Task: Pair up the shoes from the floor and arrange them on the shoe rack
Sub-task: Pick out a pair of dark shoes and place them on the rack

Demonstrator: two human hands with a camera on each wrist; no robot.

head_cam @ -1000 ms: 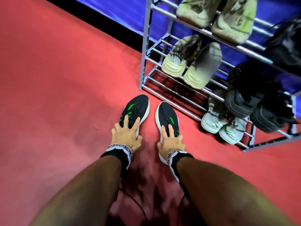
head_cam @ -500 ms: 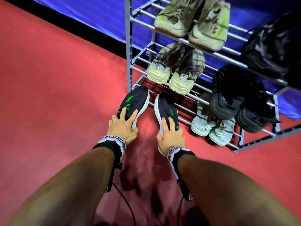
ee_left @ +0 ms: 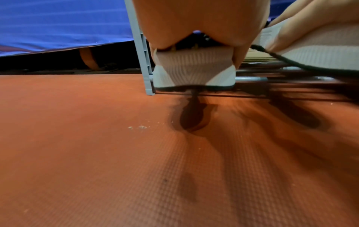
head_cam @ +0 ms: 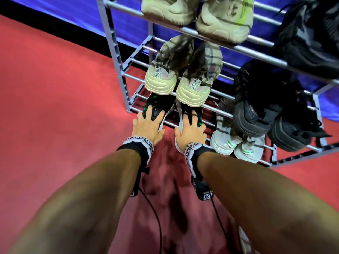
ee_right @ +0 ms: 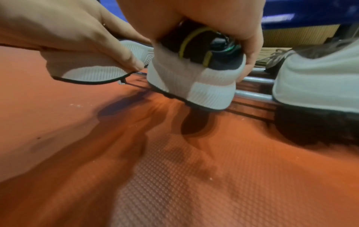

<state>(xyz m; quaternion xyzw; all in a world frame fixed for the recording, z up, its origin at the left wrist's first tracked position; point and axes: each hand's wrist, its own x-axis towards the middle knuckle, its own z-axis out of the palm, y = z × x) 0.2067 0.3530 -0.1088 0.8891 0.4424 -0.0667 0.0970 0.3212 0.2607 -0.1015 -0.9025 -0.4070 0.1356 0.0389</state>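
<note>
Left hand gripping left shoe, right hand gripping right shoe, toes entering rack bottom tier, heels overhanging floor. Risking toes catching the beige pair above, or heels slipping between bars.

Under our hands we see black shoes with green marks and white soles; the floor is red, the rack grey.
</note>
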